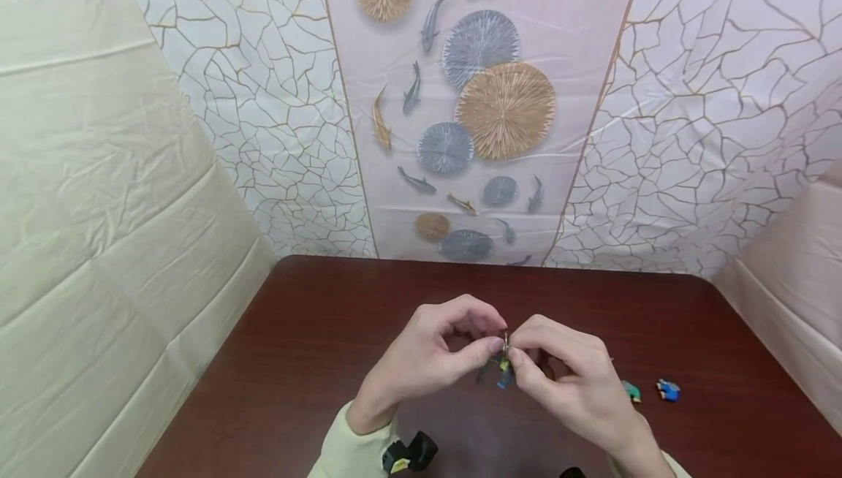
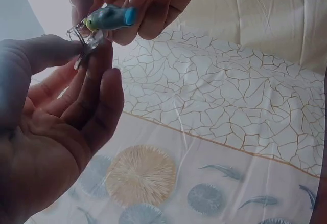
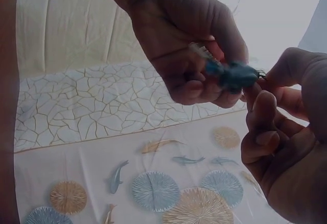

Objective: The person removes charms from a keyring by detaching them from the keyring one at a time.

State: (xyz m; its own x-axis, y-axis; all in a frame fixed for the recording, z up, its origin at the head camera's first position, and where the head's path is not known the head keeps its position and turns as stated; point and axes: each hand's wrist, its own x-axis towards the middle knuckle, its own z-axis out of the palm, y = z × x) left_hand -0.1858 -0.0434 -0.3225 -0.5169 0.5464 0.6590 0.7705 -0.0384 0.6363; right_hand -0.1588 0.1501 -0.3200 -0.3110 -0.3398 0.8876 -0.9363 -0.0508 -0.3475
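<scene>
Both hands meet above the table around a small keychain with a dangling figure [image 1: 504, 376]. My left hand [image 1: 434, 350] pinches its metal end between thumb and fingers. In the left wrist view a flat shiny metal piece [image 2: 92, 42] and thin links show at those fingertips. The thumb and forefinger of my right hand [image 1: 579, 379] pinch the keychain from the other side. Dark teal with a bright blue end and a yellow patch, the figure [image 2: 112, 18] hangs by the right fingers. In the right wrist view the figure [image 3: 237, 76] is blurred.
A green small figure [image 1: 631, 391] lies on the dark red-brown table [image 1: 296, 361], partly hidden behind the right hand. Farther right lies a blue one [image 1: 668, 390]. Patterned cloth [image 1: 447, 229] hangs behind the table, with pale cloth [image 1: 99, 244] at the left side.
</scene>
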